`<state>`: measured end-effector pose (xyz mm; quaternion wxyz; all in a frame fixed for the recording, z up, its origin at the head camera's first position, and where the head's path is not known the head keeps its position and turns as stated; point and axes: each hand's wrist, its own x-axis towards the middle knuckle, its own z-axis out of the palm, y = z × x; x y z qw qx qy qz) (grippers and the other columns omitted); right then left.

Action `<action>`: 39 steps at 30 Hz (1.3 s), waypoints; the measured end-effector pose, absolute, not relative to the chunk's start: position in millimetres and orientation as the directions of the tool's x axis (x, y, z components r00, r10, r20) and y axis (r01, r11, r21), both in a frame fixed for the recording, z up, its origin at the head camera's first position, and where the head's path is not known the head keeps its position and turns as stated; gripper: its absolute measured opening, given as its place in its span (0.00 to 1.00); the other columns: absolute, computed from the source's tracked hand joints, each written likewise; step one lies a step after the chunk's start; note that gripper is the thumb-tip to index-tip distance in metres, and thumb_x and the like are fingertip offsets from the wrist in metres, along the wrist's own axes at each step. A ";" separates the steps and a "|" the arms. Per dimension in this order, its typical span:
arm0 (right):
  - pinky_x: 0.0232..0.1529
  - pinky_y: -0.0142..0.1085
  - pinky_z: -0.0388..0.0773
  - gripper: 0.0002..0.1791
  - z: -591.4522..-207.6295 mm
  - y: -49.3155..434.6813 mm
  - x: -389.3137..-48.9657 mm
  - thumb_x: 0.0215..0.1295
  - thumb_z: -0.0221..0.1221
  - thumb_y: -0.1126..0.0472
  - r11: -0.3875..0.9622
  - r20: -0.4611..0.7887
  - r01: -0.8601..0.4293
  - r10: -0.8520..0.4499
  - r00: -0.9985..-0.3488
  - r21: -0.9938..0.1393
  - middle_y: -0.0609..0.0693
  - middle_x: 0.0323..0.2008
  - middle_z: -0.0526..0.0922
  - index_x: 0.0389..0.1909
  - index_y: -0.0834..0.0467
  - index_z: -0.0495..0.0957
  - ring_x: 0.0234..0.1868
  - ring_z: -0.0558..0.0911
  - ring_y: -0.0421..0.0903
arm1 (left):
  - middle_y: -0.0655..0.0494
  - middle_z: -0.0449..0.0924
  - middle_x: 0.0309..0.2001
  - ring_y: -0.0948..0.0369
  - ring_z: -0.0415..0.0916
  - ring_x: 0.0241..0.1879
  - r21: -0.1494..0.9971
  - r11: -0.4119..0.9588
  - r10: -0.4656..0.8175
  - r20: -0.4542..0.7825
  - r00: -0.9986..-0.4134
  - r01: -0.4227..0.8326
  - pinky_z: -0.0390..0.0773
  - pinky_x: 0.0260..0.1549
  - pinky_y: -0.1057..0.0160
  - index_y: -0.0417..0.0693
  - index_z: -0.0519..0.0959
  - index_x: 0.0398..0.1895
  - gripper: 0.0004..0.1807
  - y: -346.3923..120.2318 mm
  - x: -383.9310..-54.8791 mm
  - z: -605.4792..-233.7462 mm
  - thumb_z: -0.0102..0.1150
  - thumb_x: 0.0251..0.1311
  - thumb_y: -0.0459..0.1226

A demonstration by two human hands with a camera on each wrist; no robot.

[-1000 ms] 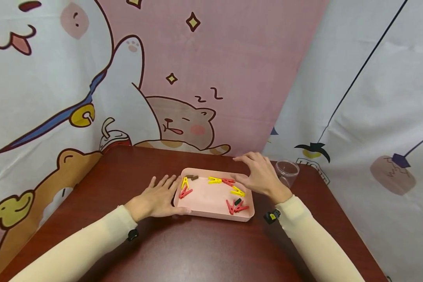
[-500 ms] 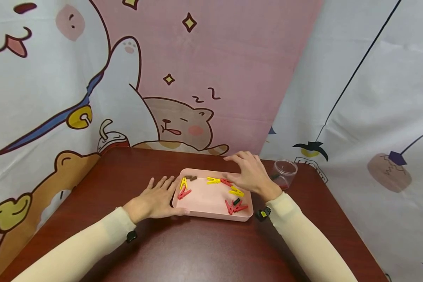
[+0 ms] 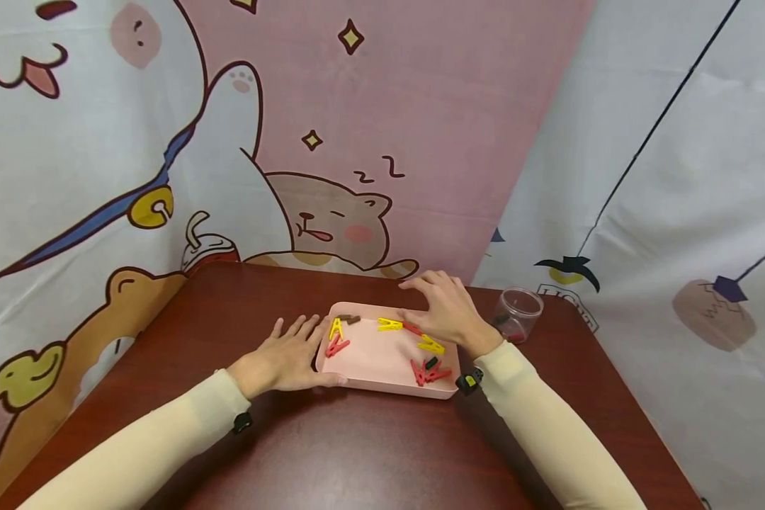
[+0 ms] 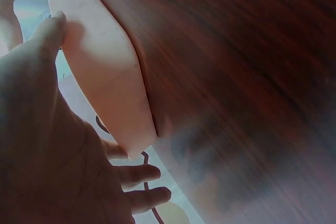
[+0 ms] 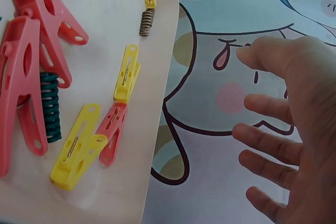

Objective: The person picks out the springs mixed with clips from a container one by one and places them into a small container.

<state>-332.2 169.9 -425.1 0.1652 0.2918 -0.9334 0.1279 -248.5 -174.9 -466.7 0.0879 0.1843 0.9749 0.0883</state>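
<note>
A pale pink tray (image 3: 376,354) lies on the table. My left hand (image 3: 280,361) rests at its left end, fingers spread along the side; in the left wrist view the thumb (image 4: 52,27) touches the tray's outer wall. My right hand (image 3: 446,304) hovers over the far right part with curved, parted fingers and nothing between them. Beneath it are a red clothespin (image 5: 114,127) and yellow clothespins (image 5: 127,74). More red clothespins (image 5: 50,24) and a dark green spring (image 5: 50,106) sit at the near right corner. Brown springs (image 3: 349,319) lie far left, near another yellow clothespin (image 3: 336,329) and red clothespin (image 3: 336,346).
Beyond my right wrist stands a clear plastic jar (image 3: 518,312) with something red and dark at its bottom. The dark wooden table (image 3: 357,453) reaches back to a cartoon-printed cloth (image 3: 433,142) hanging behind and at both sides.
My right hand has shifted left over the tray, uncovering more of the jar behind it. My left hand and the clothespins keep their places.
</note>
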 end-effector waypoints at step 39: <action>0.72 0.60 0.78 0.22 -443.9 112.6 -362.7 0.73 0.76 0.43 0.713 0.206 -0.695 -0.669 -0.714 -0.090 0.49 0.65 0.89 0.64 0.45 0.94 0.72 0.84 0.53 | 0.35 0.53 0.96 0.32 0.53 0.94 0.202 0.917 0.376 -0.138 -0.916 0.345 0.50 0.88 0.17 0.47 0.45 0.99 0.78 -174.5 -249.1 -463.6 0.55 0.63 0.89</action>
